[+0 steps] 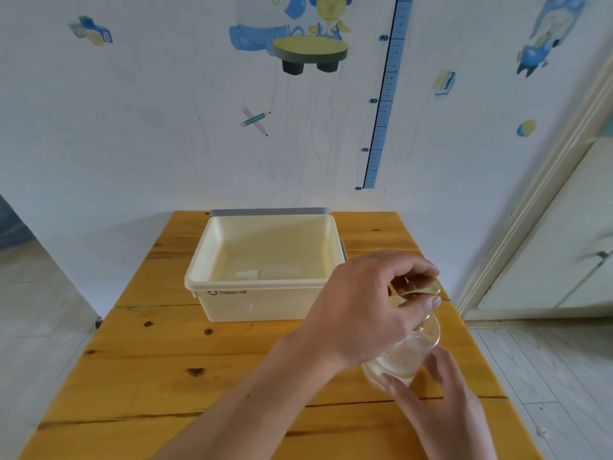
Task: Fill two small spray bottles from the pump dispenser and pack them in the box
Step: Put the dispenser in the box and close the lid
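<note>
At the 4 o'clock side of the wooden counter (166, 360), a clear bottle (408, 356) leans tilted between both hands. The left hand (365, 307) crosses over and pinches its gold top (431, 288) between thumb and fingertips. The right hand (438, 406) curls round the lower body from 5 o'clock. By its wide body and metal-coloured head it is probably the pump dispenser, though the head is mostly hidden.

The open cream box (265, 303) sits at 11 o'clock from the bottle, well apart. Pale shapes on its floor are too faint to identify.

The bottle looks rigid, smooth and likely slippery. Pale liquid inside should weight it toward the base. The body is the safer place to hold, as the right hand does. The narrow top suits only a fingertip pinch for twisting or pressing.
</note>
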Demonstrator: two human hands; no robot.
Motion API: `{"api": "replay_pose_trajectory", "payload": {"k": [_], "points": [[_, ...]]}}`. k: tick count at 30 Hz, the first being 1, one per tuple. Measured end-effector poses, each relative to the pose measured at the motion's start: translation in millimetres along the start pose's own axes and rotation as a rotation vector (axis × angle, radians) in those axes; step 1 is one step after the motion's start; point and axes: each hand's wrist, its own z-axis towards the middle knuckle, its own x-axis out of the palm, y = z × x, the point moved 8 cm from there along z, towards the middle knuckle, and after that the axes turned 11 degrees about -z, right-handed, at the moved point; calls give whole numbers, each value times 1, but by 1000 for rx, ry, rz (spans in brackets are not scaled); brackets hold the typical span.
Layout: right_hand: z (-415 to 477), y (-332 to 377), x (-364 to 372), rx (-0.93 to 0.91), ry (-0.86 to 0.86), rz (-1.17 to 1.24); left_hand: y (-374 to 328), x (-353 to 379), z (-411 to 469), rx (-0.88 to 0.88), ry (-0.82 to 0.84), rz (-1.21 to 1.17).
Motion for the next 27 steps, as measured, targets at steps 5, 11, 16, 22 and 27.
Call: {"api": "replay_pose_trajectory", "payload": {"k": [5, 11, 16, 22, 27], "points": [[6, 17, -14, -49, -67, 26, 0, -22, 1, -9, -72, -62], [35, 60, -35, -243, -39, -30, 4, -79, 4, -21, -225, -96], [71, 103, -39, -355, -5, -142, 16, -131, 2, -43, -340, -61], [107, 148, -28, -493, 51, -318, 43, -180, -7, -116, -453, -11], [131, 173, -6, -575, 82, -432, 70, -203, -12, -190, -470, 83]]}}
